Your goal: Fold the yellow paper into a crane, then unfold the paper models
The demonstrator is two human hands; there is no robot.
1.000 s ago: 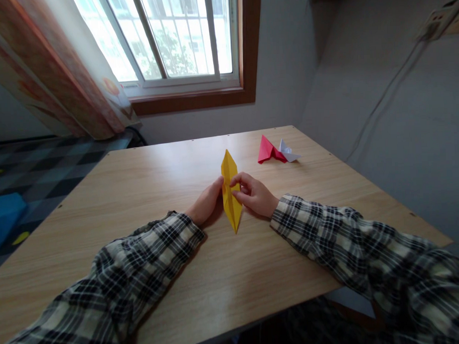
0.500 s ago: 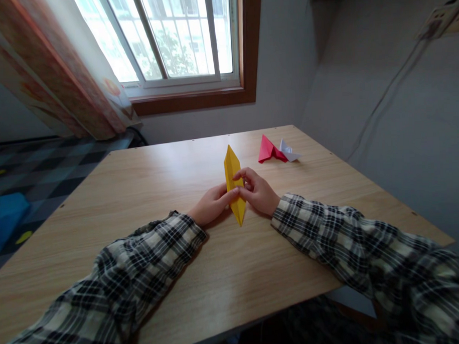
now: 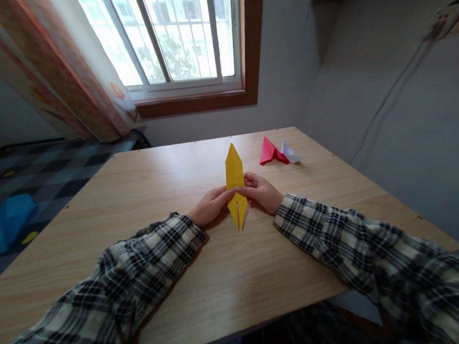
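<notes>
A folded sheet of yellow origami paper (image 3: 234, 172) is held up over the middle of the table, long and narrow with a pointed top. Its lower end parts into two thin points with a slit between them. My left hand (image 3: 211, 205) pinches its left edge, thumb across the front. From the right, my right hand (image 3: 263, 192) grips the opposite edge, its thumb meeting the left thumb near the paper's middle. The fingers behind the paper are partly hidden.
Beyond my right hand, a red folded paper (image 3: 270, 151) and a white folded paper (image 3: 290, 154) lie together on the wooden table (image 3: 173, 279). A blue object (image 3: 13, 219) rests on the checked surface at left. A window (image 3: 183, 38) is behind the table.
The yellow paper has turned so a flat face with a split lower end shows, where a lengthwise-creased side showed before. My right index finger has left the paper's front.
</notes>
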